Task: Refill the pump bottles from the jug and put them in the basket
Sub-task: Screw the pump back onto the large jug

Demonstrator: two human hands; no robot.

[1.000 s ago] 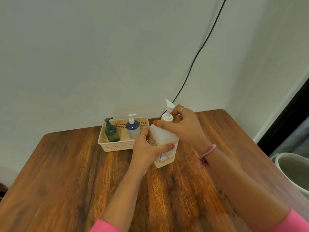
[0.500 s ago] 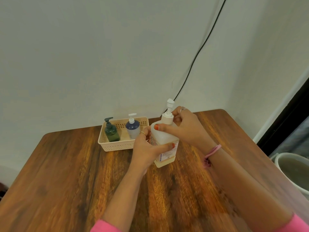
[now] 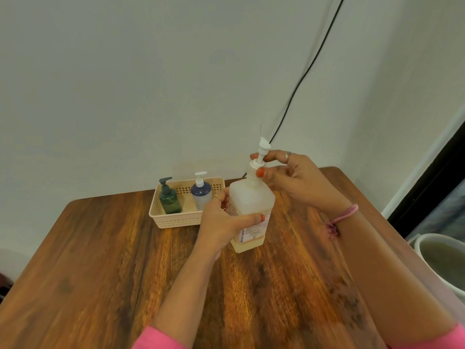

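A frosted square pump bottle (image 3: 251,205) with a printed label stands upright on the wooden table (image 3: 100,268), a little pale liquid at its bottom. My left hand (image 3: 221,222) grips its body from the left. My right hand (image 3: 292,180) pinches the white pump collar (image 3: 254,170) at the neck, and the pump head (image 3: 263,147) stands raised above it. Behind and to the left, a cream basket (image 3: 176,220) holds a dark green pump bottle (image 3: 169,199) and a blue pump bottle (image 3: 200,193). No jug is clearly in view.
A black cable (image 3: 302,74) runs down the wall behind the table. A pale bucket (image 3: 442,258) with murky liquid stands off the table's right edge. The wall is close behind the basket.
The pump head has turned and risen a little as my right hand twists at the neck. My left hand and the bottle stay where they were.
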